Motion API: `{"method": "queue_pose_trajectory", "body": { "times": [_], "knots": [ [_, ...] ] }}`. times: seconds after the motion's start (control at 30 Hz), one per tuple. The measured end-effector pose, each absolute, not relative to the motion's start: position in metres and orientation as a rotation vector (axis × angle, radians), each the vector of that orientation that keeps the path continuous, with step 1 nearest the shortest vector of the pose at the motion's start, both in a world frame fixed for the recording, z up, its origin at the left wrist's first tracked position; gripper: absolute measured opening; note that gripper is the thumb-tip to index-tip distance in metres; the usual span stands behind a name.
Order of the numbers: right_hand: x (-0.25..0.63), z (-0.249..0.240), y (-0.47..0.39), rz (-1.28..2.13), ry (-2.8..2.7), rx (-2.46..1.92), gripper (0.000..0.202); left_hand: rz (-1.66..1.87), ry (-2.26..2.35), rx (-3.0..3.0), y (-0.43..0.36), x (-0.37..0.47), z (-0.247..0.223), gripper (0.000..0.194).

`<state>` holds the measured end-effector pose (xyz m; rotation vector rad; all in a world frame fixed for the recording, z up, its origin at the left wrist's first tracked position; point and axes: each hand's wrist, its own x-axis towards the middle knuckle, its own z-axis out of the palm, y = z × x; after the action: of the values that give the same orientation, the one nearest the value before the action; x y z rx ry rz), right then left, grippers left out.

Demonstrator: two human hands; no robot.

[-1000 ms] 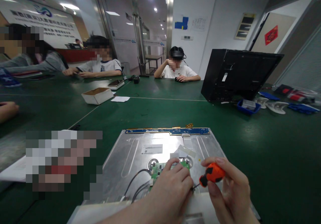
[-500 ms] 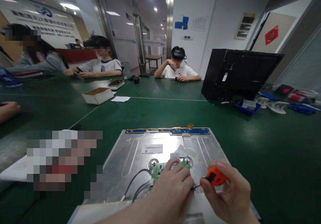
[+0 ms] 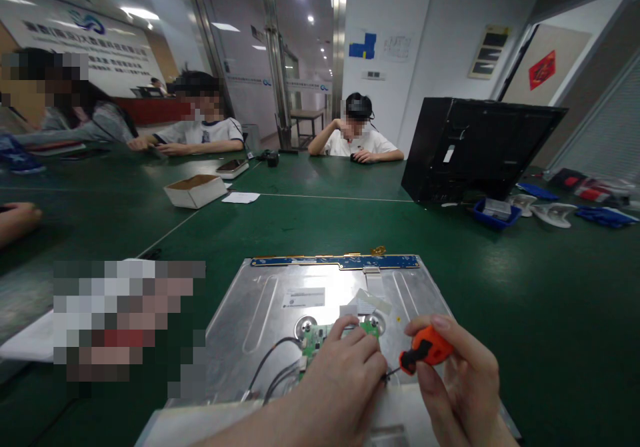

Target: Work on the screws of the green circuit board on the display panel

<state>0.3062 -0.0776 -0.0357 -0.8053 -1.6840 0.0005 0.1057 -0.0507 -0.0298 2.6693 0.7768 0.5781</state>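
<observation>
A silver metal panel [image 3: 265,313] lies on the green table, with a blue circuit strip [image 3: 330,261] along its far edge. My left hand [image 3: 345,367] rests closed over a green circuit board [image 3: 313,341] in the panel's middle; what its fingers grip is hidden. Black cables [image 3: 270,357] run from the board's left side. At the right, my right hand [image 3: 460,373] holds an orange and black screwdriver [image 3: 431,348] by the handle. The screwdriver's shaft points left, and its tip is near my left hand's fingers.
Across the green table [image 3: 310,227] sit several people. A black monitor [image 3: 480,147] stands at the right, beside a blue tray [image 3: 496,212] and blue gloves [image 3: 605,215]. An open white box [image 3: 195,192] and a paper [image 3: 241,197] lie to the left.
My right hand's fingers have shifted on the screwdriver, the thumb moving right and down along the handle, and the handle has turned slightly. My left hand has not visibly moved.
</observation>
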Motion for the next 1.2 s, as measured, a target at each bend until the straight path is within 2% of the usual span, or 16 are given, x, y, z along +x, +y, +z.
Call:
{"method": "queue_pose_trajectory", "body": {
  "times": [0.3, 0.53, 0.73, 1.2],
  "knots": [
    [0.301, -0.034, -0.076, -0.061, -1.618, -0.819, 0.05, 0.558, 0.8, 2.692, -0.052, 0.106, -0.027, 0.012],
    [0.291, -0.021, -0.077, -0.14, -1.634, -0.819, 0.043, 0.542, 0.806, 2.69, -0.051, 0.107, -0.029, 0.012],
    [0.297, -0.031, -0.079, -0.077, -1.627, -0.849, 0.045, 0.559, 0.794, 2.693, -0.051, 0.106, -0.029, 0.01],
    [0.305, -0.035, -0.081, -0.093, -1.723, -0.857, 0.049, 0.552, 0.791, 2.694, -0.051, 0.107, -0.03, 0.02]
  ]
}}
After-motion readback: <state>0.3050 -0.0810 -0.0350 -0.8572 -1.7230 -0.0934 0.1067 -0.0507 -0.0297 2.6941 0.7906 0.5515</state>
